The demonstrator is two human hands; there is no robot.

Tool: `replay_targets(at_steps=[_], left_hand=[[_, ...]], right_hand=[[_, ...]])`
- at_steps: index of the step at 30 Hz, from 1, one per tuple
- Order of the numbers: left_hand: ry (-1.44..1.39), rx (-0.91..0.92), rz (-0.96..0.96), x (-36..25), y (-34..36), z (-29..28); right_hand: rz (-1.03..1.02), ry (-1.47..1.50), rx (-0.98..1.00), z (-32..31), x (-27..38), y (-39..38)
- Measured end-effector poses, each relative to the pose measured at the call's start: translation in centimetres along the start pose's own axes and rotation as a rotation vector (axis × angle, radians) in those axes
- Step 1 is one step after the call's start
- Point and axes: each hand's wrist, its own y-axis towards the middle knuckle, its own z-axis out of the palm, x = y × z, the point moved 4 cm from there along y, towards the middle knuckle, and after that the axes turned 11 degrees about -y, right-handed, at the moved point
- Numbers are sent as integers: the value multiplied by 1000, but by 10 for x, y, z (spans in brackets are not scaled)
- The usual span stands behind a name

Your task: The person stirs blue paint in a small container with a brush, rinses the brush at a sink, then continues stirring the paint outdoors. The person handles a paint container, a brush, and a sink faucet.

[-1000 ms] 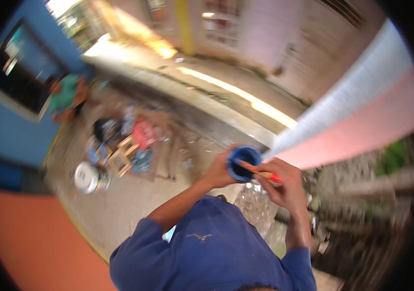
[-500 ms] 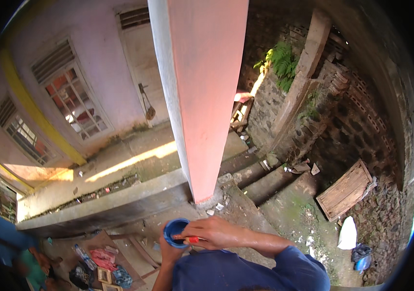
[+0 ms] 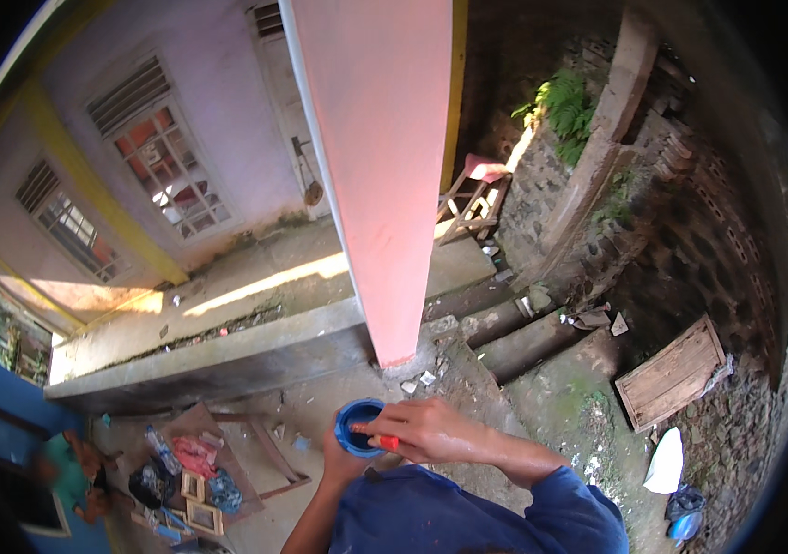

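My left hand point(image 3: 339, 456) is wrapped round the side of a small round blue container point(image 3: 342, 431), held in front of my chest. Over its rim reaches my right hand point(image 3: 433, 430), fingers closed on a paintbrush point(image 3: 388, 443) with a red handle end. The other end of the brush points into the container; its tip is partly hidden by fingers and shade. A dark bottom shows inside. Just beyond my hands stands a tall pink pillar point(image 3: 380, 185) with a pale left edge, apart from both hands.
A low concrete ledge point(image 3: 200, 369) runs left from the pillar; steps point(image 3: 528, 346) descend on its right. At lower left, a person point(image 3: 75, 480) in green is beside a board with wooden frames point(image 3: 203, 517) and cloths. A wooden panel point(image 3: 671, 374) and white sack point(image 3: 664, 462) lie right.
The view has shifted, so the pillar's pale left side looks narrower and more of the person and frames shows. Both hands still hold the container and brush, now slightly further right in the picture.
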Motion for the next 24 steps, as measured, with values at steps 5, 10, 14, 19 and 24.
replay_targets(at_steps=[5,10,14,19,24], left_hand=[[80,-69,37,7,-32,-3],[62,-138,14,-2,-74,-9],[105,-155,58,-1,-118,-24],[110,-236,103,3,-189,-44],[205,-350,102,-7,-269,-63]], right_hand=[[39,214,-30,13,13,-9],[-114,96,-5,21,44,-13],[-94,140,138,44,78,-24],[-151,201,199,78,130,-41],[-165,193,227,114,193,-70]])
